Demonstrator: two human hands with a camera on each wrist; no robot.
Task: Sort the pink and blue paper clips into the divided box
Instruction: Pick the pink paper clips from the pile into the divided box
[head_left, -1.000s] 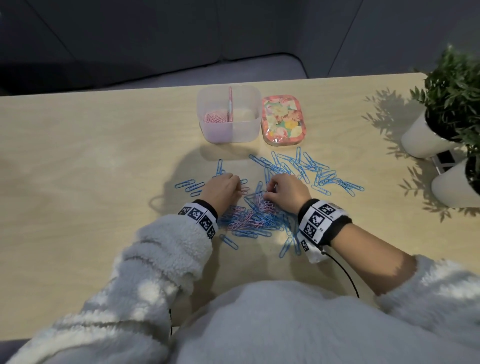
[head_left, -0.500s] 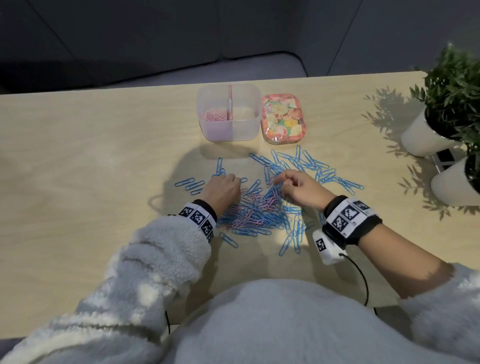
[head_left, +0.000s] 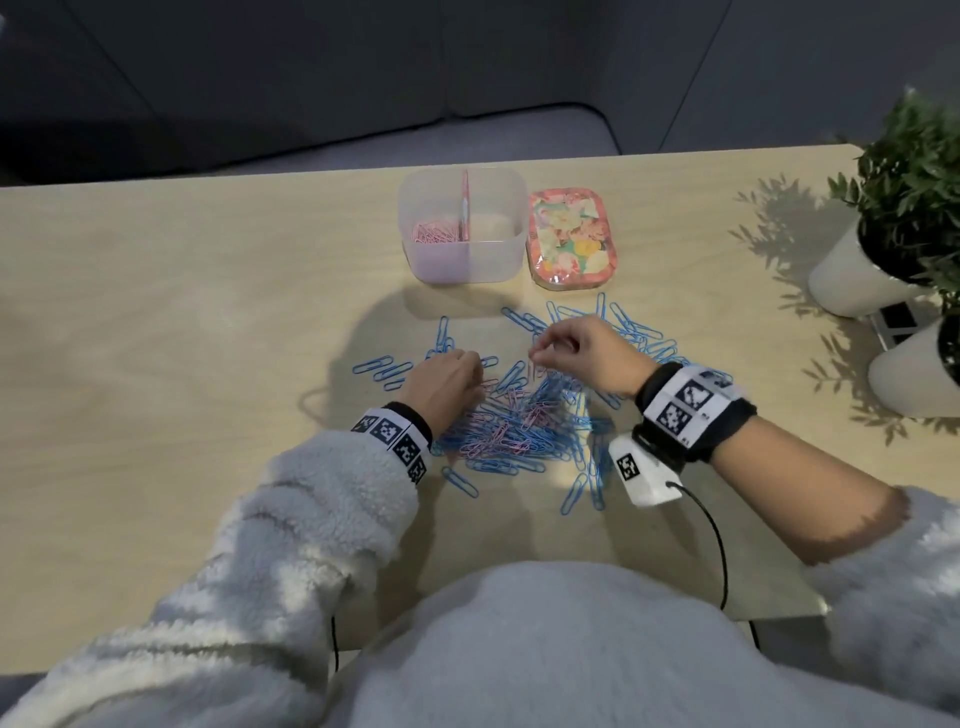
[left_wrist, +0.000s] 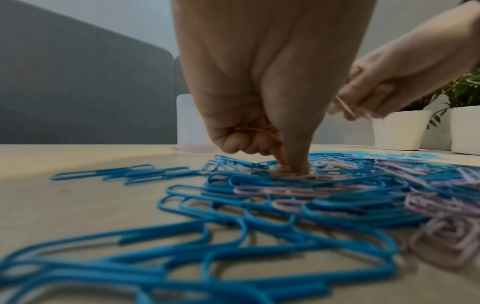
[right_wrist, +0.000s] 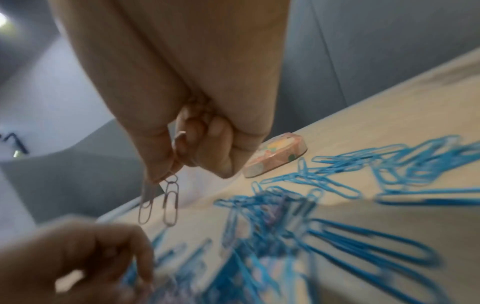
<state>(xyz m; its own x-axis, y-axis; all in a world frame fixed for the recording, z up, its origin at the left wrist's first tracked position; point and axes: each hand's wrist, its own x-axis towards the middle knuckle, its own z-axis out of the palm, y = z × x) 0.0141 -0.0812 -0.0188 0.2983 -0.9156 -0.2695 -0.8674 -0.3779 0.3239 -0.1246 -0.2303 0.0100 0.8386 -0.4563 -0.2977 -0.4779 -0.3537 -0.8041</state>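
In the divided box (head_left: 498, 249), pink paper clips (head_left: 435, 233).

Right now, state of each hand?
Left hand: down in the clip pile, fingers curled round pink clips.
Right hand: raised, pinching two pink paper clips.

Left hand (head_left: 448, 383): knuckles up, low over the bench (head_left: 156, 312), fingers curled, thumb and forefinger tips pressed down together; a pink clip seems tucked in the curled fingers. Left forearm in a fleece sleeve (head_left: 291, 525), marker band at the wrist.

Right hand (head_left: 582, 353): raised, fingers curled, pinching pink paper clips (right_wrist: 170, 202) that dangle from thumb and forefinger. Right forearm bare, sleeve pushed back.
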